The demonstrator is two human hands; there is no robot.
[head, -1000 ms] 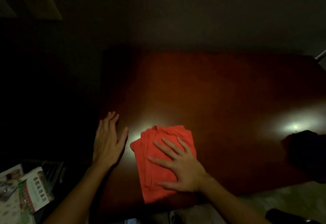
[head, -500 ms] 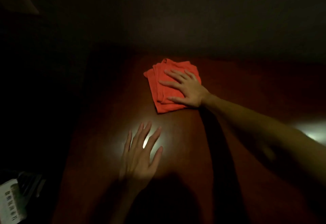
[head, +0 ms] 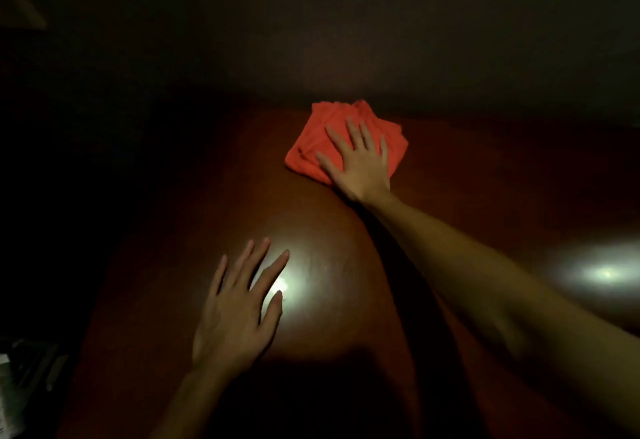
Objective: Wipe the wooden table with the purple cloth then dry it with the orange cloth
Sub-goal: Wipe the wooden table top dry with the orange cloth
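Observation:
The folded orange cloth [head: 313, 134] lies near the far edge of the dark reddish wooden table [head: 467, 168]. My right hand [head: 360, 161] presses flat on the cloth with straight, spread fingers, arm stretched far forward. My left hand [head: 239, 303] rests flat on the bare tabletop nearer to me, fingers spread, beside a bright light reflection. No purple cloth is in view.
The room is very dark. A second light reflection [head: 604, 274] glares on the table at the right. Dim papers and clutter [head: 20, 379] sit beyond the table's left edge at the lower left. A dark wall rises behind the far edge.
My right hand has pushed the orange cloth from the near edge across to the far edge, then slightly rightward. My left hand has stayed flat on the table.

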